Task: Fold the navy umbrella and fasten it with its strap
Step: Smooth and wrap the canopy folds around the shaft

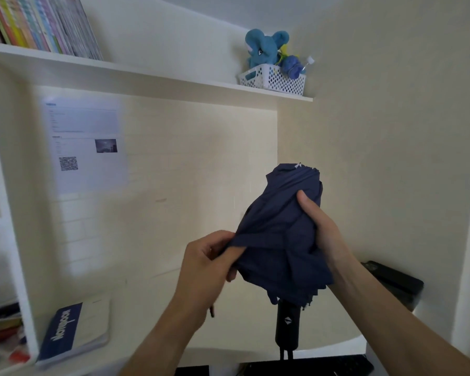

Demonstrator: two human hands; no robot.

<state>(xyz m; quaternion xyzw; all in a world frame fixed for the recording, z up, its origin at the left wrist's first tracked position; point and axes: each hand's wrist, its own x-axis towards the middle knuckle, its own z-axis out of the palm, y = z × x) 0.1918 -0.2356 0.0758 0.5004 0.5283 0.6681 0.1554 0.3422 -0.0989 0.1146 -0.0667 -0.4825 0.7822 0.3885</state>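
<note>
The navy umbrella [282, 234] was held up in the air above the table [152, 289], over its right part, with the black handle [287, 327] pointing down toward the near edge and the collapsed canopy bunched loosely above it. The right hand [320, 229] was wrapped around the right side of the canopy, thumb pressed across the front of the cloth and the fingers hidden behind it, so it was closed on the umbrella. The left hand [212, 261] was pinched on a fold of the navy cloth at the canopy's left side, drawing that flap out sideways; thumb and fingers were together on the fabric. Whether that flap was the strap or just a panel of the canopy could not be told. The canopy was rumpled and not wrapped tight.

On the table near the left edge lay a notebook [73, 332] with a blue band on its cover. A dark flat object [394, 283] lay at the table's right edge, just behind the right forearm. A printed sheet [86, 143] was stuck on the back panel above the table. On the shelf [147, 74] higher up stood a row of books [38, 23] at the left and a white perforated basket [273, 80] at the right end, holding a blue plush toy [265, 48] and a clear bottle [307, 63].
</note>
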